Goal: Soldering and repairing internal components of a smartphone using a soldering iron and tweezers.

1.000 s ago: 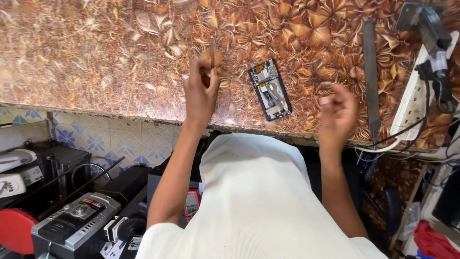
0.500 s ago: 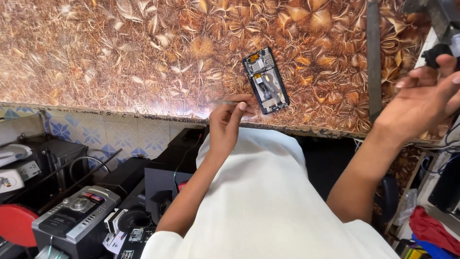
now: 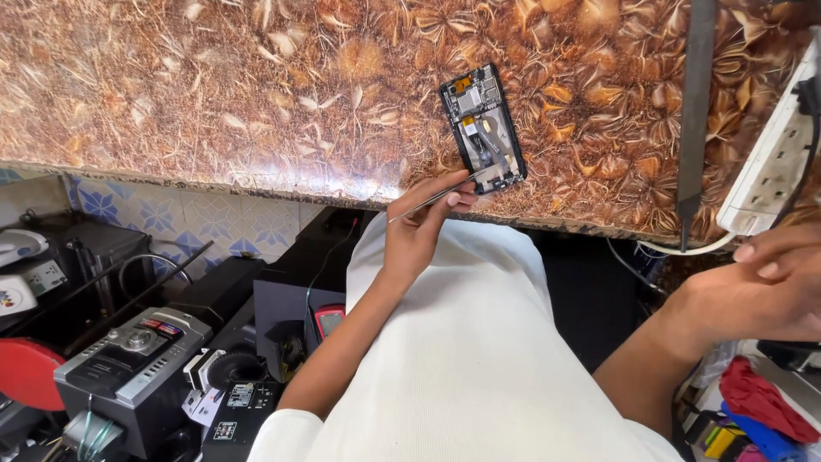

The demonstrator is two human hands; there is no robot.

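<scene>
An opened phone (image 3: pixel 483 128) with its inner parts showing lies on the brown leaf-patterned worktop (image 3: pixel 256 94), near the front edge. My left hand (image 3: pixel 423 222) holds thin metal tweezers (image 3: pixel 440 195) whose tip reaches the phone's lower end. My right hand (image 3: pixel 765 291) is off to the right, below the worktop's edge, with fingers curled; I see nothing in it.
A white power strip (image 3: pixel 770 162) and a long dark metal file (image 3: pixel 693 111) lie at the right of the worktop. Below left stand a silver radio (image 3: pixel 128 359), black boxes, a red disc (image 3: pixel 26 372) and tiled wall. Red and blue cloth (image 3: pixel 757 411) sits bottom right.
My left hand has come down from the worktop to its front edge, tweezers now at the phone. My right hand swung right and dropped below the worktop edge.
</scene>
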